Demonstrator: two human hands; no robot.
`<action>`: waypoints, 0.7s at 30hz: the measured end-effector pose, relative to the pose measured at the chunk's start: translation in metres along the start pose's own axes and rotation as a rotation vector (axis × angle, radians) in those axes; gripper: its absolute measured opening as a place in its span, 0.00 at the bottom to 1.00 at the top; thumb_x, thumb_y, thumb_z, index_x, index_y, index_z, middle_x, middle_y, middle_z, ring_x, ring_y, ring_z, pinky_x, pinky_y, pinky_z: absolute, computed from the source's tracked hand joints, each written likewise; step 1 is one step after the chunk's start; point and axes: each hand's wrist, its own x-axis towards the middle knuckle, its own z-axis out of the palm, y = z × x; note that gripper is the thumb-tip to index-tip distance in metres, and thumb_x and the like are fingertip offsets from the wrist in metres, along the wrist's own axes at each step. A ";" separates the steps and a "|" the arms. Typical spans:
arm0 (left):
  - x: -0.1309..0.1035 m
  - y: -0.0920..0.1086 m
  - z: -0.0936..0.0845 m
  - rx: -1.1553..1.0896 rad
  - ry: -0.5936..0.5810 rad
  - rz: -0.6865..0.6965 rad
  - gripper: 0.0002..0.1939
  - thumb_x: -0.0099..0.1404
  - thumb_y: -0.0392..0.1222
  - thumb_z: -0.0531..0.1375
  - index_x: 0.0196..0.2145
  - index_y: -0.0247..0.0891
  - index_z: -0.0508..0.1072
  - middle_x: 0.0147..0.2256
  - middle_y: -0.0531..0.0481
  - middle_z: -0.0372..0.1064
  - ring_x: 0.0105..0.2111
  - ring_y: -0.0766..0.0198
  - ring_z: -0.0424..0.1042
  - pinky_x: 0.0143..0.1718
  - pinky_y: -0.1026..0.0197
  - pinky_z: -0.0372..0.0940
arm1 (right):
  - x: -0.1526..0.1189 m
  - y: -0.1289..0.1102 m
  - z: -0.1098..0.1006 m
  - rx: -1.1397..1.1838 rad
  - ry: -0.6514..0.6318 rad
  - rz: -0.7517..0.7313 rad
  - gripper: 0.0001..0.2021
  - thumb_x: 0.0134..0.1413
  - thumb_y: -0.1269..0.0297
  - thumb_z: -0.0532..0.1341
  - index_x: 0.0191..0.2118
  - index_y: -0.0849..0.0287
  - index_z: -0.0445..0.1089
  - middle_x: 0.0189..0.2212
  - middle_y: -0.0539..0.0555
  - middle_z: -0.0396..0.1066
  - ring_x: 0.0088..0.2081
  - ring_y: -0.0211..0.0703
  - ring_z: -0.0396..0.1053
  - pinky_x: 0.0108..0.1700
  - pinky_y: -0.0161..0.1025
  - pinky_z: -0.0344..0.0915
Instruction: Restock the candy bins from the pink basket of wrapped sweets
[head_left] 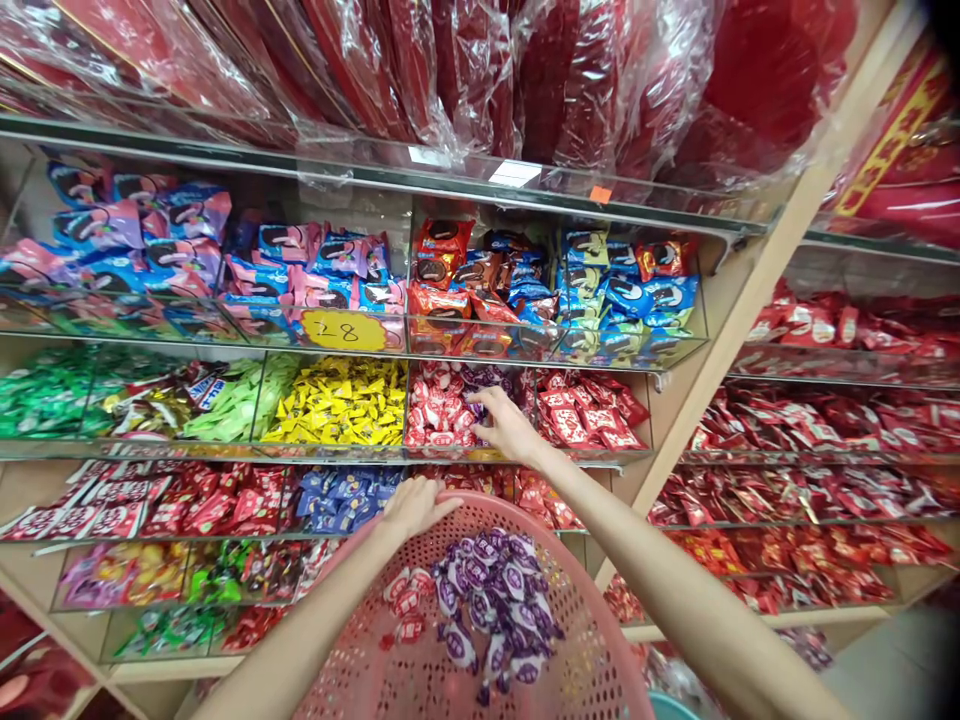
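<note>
At the far left of the shelves we see green-wrapped sweets (45, 392), and further along the same level a heap of yellow-wrapped sweets (341, 402), both well apart from our fingers. Next comes our left hand (409, 508), its fingers closed on the far rim of the pink basket (592, 612), the thumb lying along the inside of it. Inside, below this hand and apart from its fingers, we have a few loose red-and-white sweets (409, 598); to their right lies a larger pile of loose purple sweets (491, 590), also clear of our fingers.

Above the basket, on the shelf, a compartment holds red-and-white twists (437, 408) on its left side and purple twists (493, 378) beside them. Our right hand (510, 428) reaches in there from the right, its fingers bent and pointing left. The purple twists lie behind and around the fingertips, the red-and-white twists just to their left; we cannot tell whether the fingers have gripped one. Right of the wrist, in the neighbouring compartment, we see red packets (583, 412), then a wooden upright (720, 330).
</note>
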 end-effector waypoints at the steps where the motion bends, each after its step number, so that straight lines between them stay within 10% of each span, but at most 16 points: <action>1: -0.001 -0.001 -0.001 -0.001 -0.002 -0.004 0.32 0.58 0.65 0.38 0.32 0.39 0.70 0.31 0.43 0.70 0.36 0.56 0.70 0.35 0.60 0.59 | 0.003 0.002 0.000 -0.030 -0.032 -0.018 0.17 0.45 0.71 0.58 0.45 0.59 0.61 0.40 0.54 0.58 0.32 0.35 0.61 0.37 0.35 0.59; 21: 0.004 0.006 -0.011 0.021 -0.014 0.023 0.33 0.58 0.66 0.37 0.32 0.39 0.70 0.31 0.42 0.70 0.36 0.54 0.69 0.35 0.59 0.59 | 0.007 0.012 -0.007 -0.267 -0.152 -0.215 0.13 0.55 0.61 0.53 0.45 0.58 0.61 0.40 0.55 0.63 0.40 0.39 0.63 0.39 0.34 0.57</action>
